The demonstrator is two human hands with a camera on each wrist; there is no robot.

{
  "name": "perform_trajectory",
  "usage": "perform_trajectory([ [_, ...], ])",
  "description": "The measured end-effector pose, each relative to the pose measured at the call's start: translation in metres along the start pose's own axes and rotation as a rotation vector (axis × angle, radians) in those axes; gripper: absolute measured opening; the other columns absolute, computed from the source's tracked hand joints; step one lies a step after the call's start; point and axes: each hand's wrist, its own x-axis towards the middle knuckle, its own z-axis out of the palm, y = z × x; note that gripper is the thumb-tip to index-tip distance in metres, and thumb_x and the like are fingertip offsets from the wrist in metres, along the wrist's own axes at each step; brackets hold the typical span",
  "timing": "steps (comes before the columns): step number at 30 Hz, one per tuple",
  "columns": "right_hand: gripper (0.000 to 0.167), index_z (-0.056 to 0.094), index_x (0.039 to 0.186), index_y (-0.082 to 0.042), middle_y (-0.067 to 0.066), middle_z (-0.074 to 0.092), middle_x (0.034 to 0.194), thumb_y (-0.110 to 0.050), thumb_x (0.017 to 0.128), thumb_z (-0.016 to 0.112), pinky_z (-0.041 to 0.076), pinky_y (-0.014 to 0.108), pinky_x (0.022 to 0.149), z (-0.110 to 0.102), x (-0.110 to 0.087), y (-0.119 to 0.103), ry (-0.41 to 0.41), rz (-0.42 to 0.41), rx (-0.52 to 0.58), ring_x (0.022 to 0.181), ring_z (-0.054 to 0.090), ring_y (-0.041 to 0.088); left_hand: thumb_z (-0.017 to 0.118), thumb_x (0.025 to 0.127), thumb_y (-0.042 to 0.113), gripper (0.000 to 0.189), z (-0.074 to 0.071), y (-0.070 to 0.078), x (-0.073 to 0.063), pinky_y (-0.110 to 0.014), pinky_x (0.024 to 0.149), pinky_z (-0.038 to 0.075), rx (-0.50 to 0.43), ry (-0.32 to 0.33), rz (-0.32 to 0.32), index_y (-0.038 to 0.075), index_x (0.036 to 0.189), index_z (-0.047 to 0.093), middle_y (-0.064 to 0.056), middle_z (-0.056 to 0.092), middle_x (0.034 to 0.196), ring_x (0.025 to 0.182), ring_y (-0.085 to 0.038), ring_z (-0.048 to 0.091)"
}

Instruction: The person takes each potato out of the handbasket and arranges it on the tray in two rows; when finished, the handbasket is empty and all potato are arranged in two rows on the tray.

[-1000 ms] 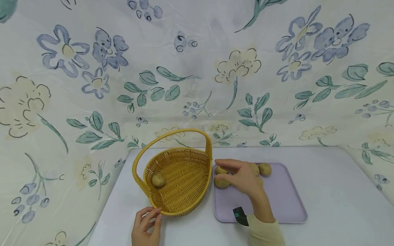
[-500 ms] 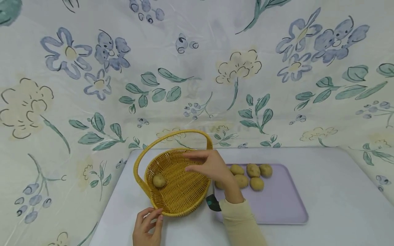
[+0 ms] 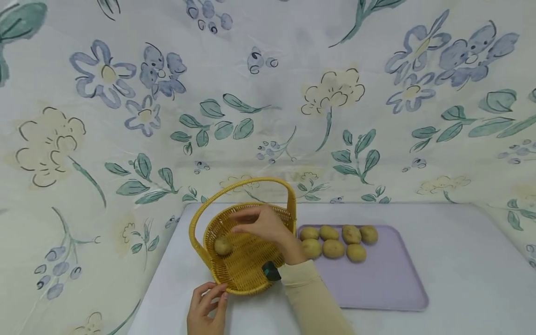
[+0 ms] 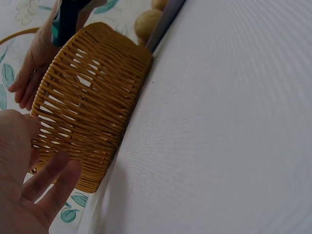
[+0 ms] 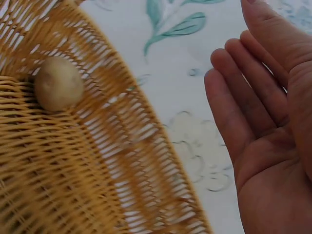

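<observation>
A yellow wicker basket [image 3: 247, 274] with a tall arched handle stands on the table, one potato [image 3: 223, 245] lying inside at its left. My left hand [image 3: 207, 309] pinches the basket's near rim between thumb and fingertips; in the left wrist view its other fingers [image 4: 53, 178] stretch along the outer wall. Over the basket hovers my right hand [image 3: 265, 225], fingers extended and thumb apart, with nothing in it. The right wrist view shows its bare palm [image 5: 268, 180] and the potato [image 5: 58, 84] away from it, against the woven side.
To the basket's right lies a lilac tray [image 3: 385, 284] carrying several potatoes [image 3: 333, 249] grouped at its back left. A floral sheet [image 3: 268, 93] rises behind the white table [image 3: 452, 260]. The basket handle [image 3: 247, 182] arches up behind the right hand.
My right hand has moved left from above the tray's potatoes to over the basket, empty throughout. The left hand has kept its grip on the rim. The head view has shifted slightly.
</observation>
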Motion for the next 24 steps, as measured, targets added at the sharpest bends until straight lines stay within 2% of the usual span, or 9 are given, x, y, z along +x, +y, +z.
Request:
perform_trajectory([
  [5, 0.038, 0.075, 0.119, -0.004, 0.016, 0.075, 0.119, -0.02, 0.086, 0.084, 0.06, 0.017, 0.079, 0.009, 0.008, 0.012, -0.019, 0.004, -0.029, 0.099, 0.073, 0.012, 0.078, 0.076, -0.018, 0.03, 0.002, 0.001, -0.001, -0.009, 0.06, 0.058, -0.001, -0.011, 0.012, 0.003, 0.098, 0.077, 0.007, 0.056, 0.104, 0.082, 0.012, 0.06],
  [10, 0.038, 0.075, 0.12, -0.006, 0.012, 0.075, 0.119, -0.021, 0.086, 0.084, 0.06, 0.017, 0.079, 0.02, 0.012, 0.021, -0.028, 0.027, -0.039, 0.104, 0.073, 0.019, 0.078, 0.076, -0.018, 0.03, 0.002, 0.002, 0.0, -0.009, 0.06, 0.058, 0.003, -0.011, 0.045, 0.003, 0.098, 0.076, 0.004, 0.058, 0.104, 0.083, 0.012, 0.06],
  [13, 0.039, 0.076, 0.121, -0.009, 0.009, 0.076, 0.12, -0.022, 0.085, 0.085, 0.061, 0.018, 0.081, 0.025, 0.014, 0.024, -0.033, 0.042, -0.052, 0.107, 0.073, 0.023, 0.078, 0.076, -0.017, 0.03, 0.002, 0.003, 0.001, -0.009, 0.06, 0.058, 0.008, -0.015, 0.044, 0.003, 0.098, 0.076, 0.004, 0.058, 0.104, 0.083, 0.012, 0.06],
  [15, 0.04, 0.076, 0.121, -0.011, 0.006, 0.076, 0.12, -0.024, 0.084, 0.086, 0.061, 0.019, 0.081, 0.027, 0.014, 0.025, -0.033, 0.059, -0.065, 0.105, 0.073, 0.017, 0.078, 0.076, -0.018, 0.03, 0.002, 0.002, 0.001, -0.009, 0.06, 0.058, 0.004, -0.014, 0.051, 0.003, 0.098, 0.076, 0.004, 0.058, 0.104, 0.084, 0.012, 0.06],
  [18, 0.042, 0.076, 0.121, -0.013, 0.005, 0.076, 0.12, -0.027, 0.084, 0.087, 0.06, 0.018, 0.082, 0.031, 0.016, 0.023, -0.03, 0.075, -0.097, 0.106, 0.072, 0.017, 0.078, 0.076, -0.018, 0.03, 0.001, 0.001, 0.0, -0.009, 0.06, 0.058, -0.001, -0.01, 0.052, 0.003, 0.098, 0.076, 0.004, 0.058, 0.104, 0.084, 0.012, 0.06],
  [22, 0.042, 0.076, 0.122, -0.017, -0.001, 0.076, 0.119, -0.031, 0.084, 0.086, 0.059, 0.018, 0.086, 0.036, 0.019, 0.019, -0.03, 0.089, -0.198, 0.11, 0.071, 0.018, 0.077, 0.077, -0.018, 0.03, 0.001, 0.0, 0.0, -0.009, 0.061, 0.058, -0.008, -0.012, 0.047, 0.002, 0.099, 0.076, 0.006, 0.057, 0.105, 0.084, 0.012, 0.061],
  [24, 0.042, 0.076, 0.122, -0.019, -0.004, 0.076, 0.12, -0.033, 0.084, 0.085, 0.059, 0.019, 0.088, 0.038, 0.021, 0.02, -0.034, 0.108, -0.249, 0.111, 0.071, 0.015, 0.077, 0.077, -0.018, 0.03, 0.0, 0.0, 0.0, -0.009, 0.061, 0.058, -0.006, -0.013, 0.041, 0.002, 0.099, 0.076, 0.006, 0.056, 0.105, 0.084, 0.012, 0.061],
])
